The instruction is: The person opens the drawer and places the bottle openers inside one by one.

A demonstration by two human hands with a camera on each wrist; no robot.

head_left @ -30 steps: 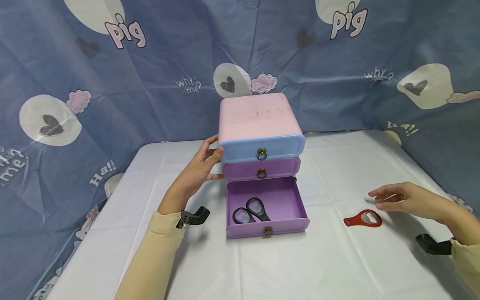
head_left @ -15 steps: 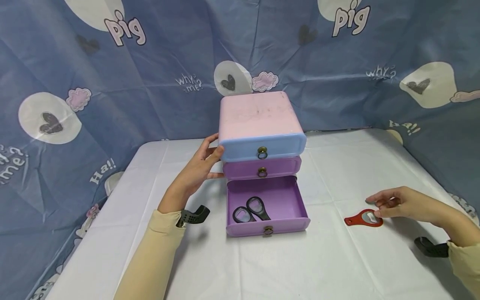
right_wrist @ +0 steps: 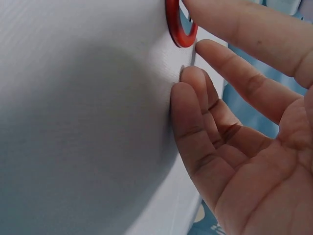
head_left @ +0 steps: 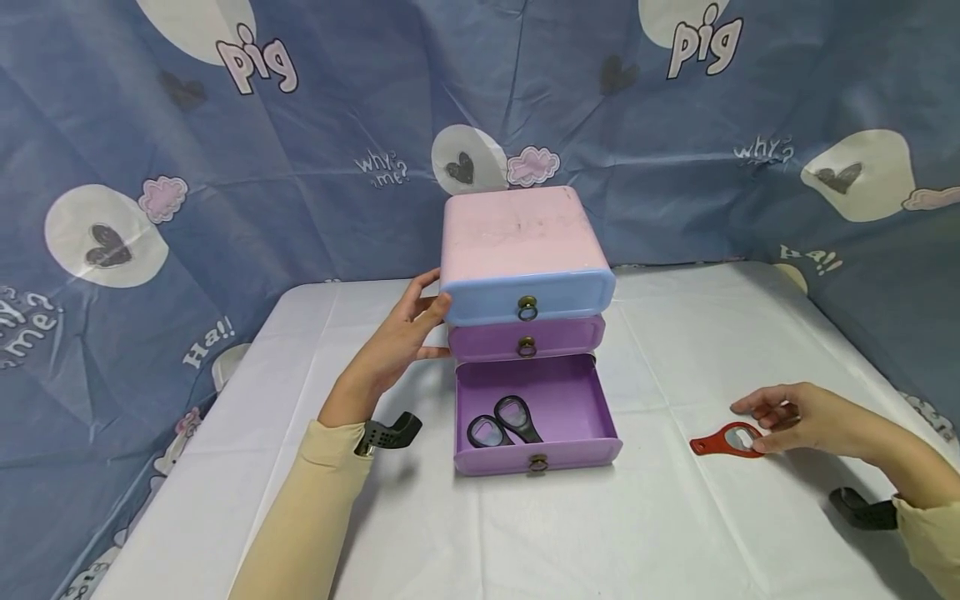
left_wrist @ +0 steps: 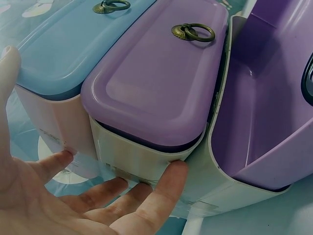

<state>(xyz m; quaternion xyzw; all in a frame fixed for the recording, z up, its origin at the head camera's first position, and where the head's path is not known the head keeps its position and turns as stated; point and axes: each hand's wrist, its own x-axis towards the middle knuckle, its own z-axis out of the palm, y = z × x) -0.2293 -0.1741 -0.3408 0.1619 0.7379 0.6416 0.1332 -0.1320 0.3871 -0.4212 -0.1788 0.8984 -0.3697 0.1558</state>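
Note:
A small three-drawer cabinet [head_left: 525,242] with a pink top stands mid-table. Its blue top drawer [left_wrist: 73,44] and purple middle drawer [left_wrist: 156,83] are closed. The purple bottom drawer [head_left: 570,400] is pulled out and holds two black bottle openers [head_left: 502,421]. My left hand [head_left: 431,321] presses straight fingers [left_wrist: 161,186] flat against the cabinet's left side. A red bottle opener [head_left: 720,442] lies flat on the cloth at the right. My right hand [head_left: 753,425] touches its ring end [right_wrist: 177,29], with the other fingertips resting on the cloth beside it.
A white cloth [head_left: 637,533] covers the table, whose front and right edges are near my right arm. A blue patterned sheet [head_left: 300,125] hangs close behind and along both sides. Black camera mounts [head_left: 390,433] sit on both wrists.
My right hand has come down from hovering above the red bottle opener until its fingers touch the ring end. The left hand and the cabinet have stayed put.

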